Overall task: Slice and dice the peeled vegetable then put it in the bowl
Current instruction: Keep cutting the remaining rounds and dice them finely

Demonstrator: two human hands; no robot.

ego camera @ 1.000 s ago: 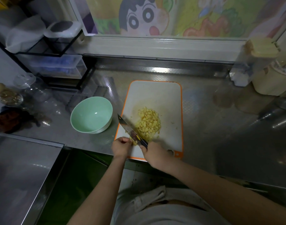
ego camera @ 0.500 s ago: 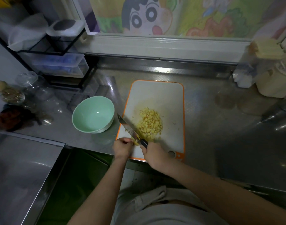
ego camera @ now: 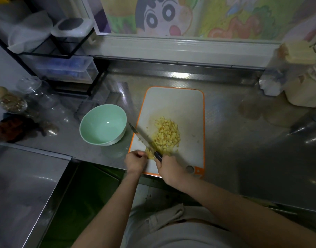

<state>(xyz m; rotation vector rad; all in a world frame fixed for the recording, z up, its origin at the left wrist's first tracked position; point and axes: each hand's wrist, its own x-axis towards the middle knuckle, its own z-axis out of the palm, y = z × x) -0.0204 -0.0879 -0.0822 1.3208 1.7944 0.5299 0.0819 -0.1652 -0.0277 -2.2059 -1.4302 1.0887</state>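
At lower centre of the frame, our right hand (ego camera: 168, 169) grips the knife (ego camera: 142, 136) by its handle, with the blade angled toward the upper left. Our left hand (ego camera: 135, 161), fingers curled, holds the uncut piece (ego camera: 150, 154) beside the blade so it cannot slide. The diced vegetable (ego camera: 167, 136) lies heaped on the cutting board (ego camera: 173, 102). The bowl (ego camera: 103, 124) stands empty just left of the board, placed for a short transfer.

The bowl (ego camera: 103, 124) sits on the counter (ego camera: 243, 140) just left of the cutting board (ego camera: 180, 104), the cut pieces (ego camera: 167, 136) lie on the board, and the knife (ego camera: 144, 138) lies at their left side.
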